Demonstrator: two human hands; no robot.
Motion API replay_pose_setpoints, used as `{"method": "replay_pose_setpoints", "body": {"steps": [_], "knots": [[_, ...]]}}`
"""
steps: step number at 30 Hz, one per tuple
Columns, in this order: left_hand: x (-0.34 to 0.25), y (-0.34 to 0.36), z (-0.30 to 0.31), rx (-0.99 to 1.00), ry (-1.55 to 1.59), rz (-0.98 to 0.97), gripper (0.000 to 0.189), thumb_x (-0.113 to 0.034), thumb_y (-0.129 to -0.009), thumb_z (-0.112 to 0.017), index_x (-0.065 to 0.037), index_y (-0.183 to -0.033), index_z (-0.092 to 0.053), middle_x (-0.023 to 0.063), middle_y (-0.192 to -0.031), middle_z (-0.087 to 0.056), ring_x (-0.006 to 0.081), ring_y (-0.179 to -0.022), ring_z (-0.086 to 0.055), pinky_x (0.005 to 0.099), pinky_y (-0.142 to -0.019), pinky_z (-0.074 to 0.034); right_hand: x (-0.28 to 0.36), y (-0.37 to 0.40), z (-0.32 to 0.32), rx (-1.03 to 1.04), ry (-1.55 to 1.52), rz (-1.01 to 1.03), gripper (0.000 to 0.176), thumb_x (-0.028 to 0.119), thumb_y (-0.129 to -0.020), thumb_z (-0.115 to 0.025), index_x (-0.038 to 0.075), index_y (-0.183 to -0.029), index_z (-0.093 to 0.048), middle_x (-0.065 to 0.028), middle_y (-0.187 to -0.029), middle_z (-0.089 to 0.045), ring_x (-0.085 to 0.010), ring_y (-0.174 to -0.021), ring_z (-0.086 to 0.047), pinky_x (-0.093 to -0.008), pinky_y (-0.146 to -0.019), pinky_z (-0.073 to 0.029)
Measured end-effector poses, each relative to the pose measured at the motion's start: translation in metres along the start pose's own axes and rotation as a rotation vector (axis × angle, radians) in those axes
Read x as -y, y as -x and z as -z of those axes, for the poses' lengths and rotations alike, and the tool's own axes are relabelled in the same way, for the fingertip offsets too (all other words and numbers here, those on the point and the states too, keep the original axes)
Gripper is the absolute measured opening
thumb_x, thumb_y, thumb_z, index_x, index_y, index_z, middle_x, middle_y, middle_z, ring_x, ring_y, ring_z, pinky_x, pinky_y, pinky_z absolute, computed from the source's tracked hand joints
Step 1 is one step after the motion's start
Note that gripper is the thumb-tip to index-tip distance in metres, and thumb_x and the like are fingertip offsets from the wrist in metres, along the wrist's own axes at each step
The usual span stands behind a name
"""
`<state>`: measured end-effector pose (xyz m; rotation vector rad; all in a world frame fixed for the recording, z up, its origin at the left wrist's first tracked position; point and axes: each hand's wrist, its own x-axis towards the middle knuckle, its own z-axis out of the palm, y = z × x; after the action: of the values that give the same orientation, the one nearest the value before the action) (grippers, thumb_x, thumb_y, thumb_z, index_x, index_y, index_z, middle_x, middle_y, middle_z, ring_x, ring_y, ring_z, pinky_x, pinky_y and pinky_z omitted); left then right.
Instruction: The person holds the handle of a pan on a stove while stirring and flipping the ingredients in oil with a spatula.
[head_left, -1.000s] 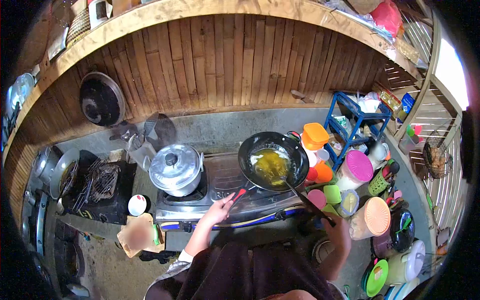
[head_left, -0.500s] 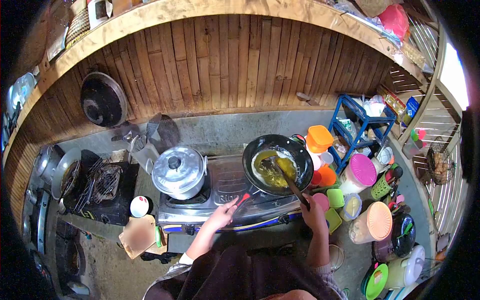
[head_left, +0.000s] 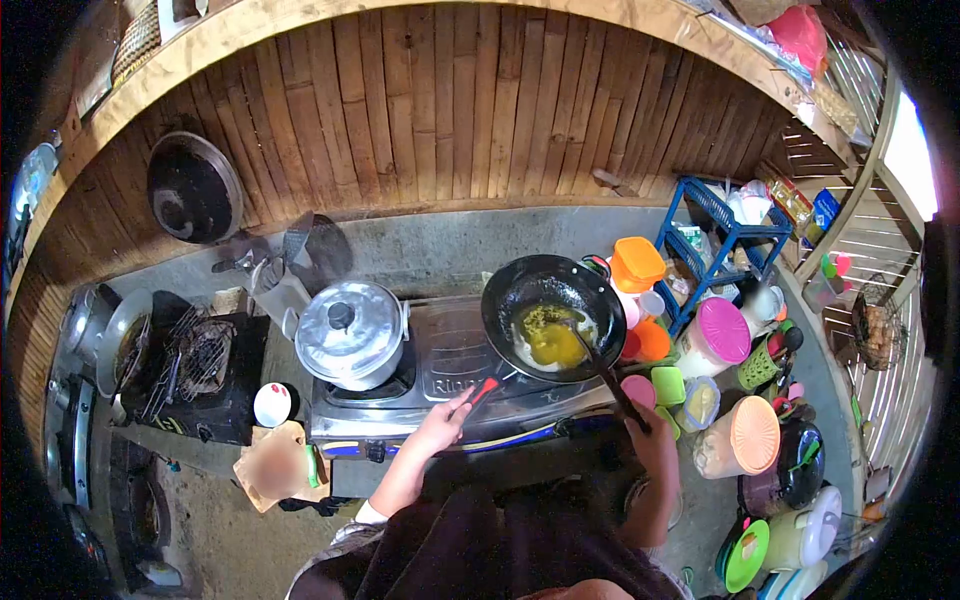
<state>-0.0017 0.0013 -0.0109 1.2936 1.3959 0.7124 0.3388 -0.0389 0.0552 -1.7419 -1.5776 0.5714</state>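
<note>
My left hand [head_left: 440,428] is closed around the red-and-black handle [head_left: 484,389] of a black wok [head_left: 520,285] at the right side of the stove. The wok tilts toward me, and a yellow mixture like egg in oil [head_left: 556,342] lies in its near part. In my right hand [head_left: 652,442], the fingers wrap the dark handle of a spatula [head_left: 617,392]. Its blade end reaches into the yellow mixture and is partly covered by it. A lidded silver pot [head_left: 352,335] stands on the left burner of the metal stove [head_left: 465,347].
Right of the wok are an orange container [head_left: 637,264], a pink-lidded tub [head_left: 721,331], a blue rack [head_left: 735,240] and a peach-lidded jar [head_left: 752,437]. To the left sit a white-and-red bowl [head_left: 272,404], a cutting board [head_left: 300,482] and a black stove with a grill [head_left: 208,365].
The wok has tipped toward me, and the yellow mixture has gathered nearer its front. My right hand has moved right and down with the spatula. My left hand keeps its grip.
</note>
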Motion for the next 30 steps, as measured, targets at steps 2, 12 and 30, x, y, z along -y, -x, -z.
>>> {"method": "replay_pose_setpoints", "body": {"steps": [2,12,30], "knots": [[0.004,-0.001,-0.001,-0.002,0.005,-0.011,0.038,-0.026,-0.091,-0.045,-0.029,-0.129,-0.041,-0.0034,-0.054,-0.042,0.0065,-0.045,-0.042,0.0220,-0.043,-0.037,0.026,0.014,0.021,0.001,0.025,-0.079,0.034,0.010,-0.076,-0.061,0.003,-0.108,-0.057,-0.0168,-0.094,-0.062,-0.0228,-0.089,-0.060,-0.0319,-0.079,-0.044],[-0.002,0.002,0.000,0.010,0.038,0.000,0.041,-0.025,-0.091,-0.046,-0.023,-0.131,-0.039,-0.0023,-0.052,-0.042,0.0070,-0.046,-0.042,0.0220,-0.045,-0.037,0.028,0.035,0.073,0.087,0.070,-0.142,0.030,0.013,-0.074,-0.064,0.002,-0.101,-0.061,-0.0127,-0.082,-0.065,-0.0169,-0.073,-0.060,-0.0300,-0.068,-0.046],[-0.009,0.008,-0.005,-0.023,0.080,0.029,0.039,-0.026,-0.090,-0.047,-0.027,-0.129,-0.041,-0.0034,-0.057,-0.042,0.0070,-0.049,-0.042,0.0220,-0.046,-0.037,-0.024,-0.049,-0.028,0.081,0.020,0.254,0.036,0.009,-0.076,-0.061,0.004,-0.111,-0.054,-0.0187,-0.097,-0.060,-0.0295,-0.091,-0.059,-0.0319,-0.079,-0.044]]}}
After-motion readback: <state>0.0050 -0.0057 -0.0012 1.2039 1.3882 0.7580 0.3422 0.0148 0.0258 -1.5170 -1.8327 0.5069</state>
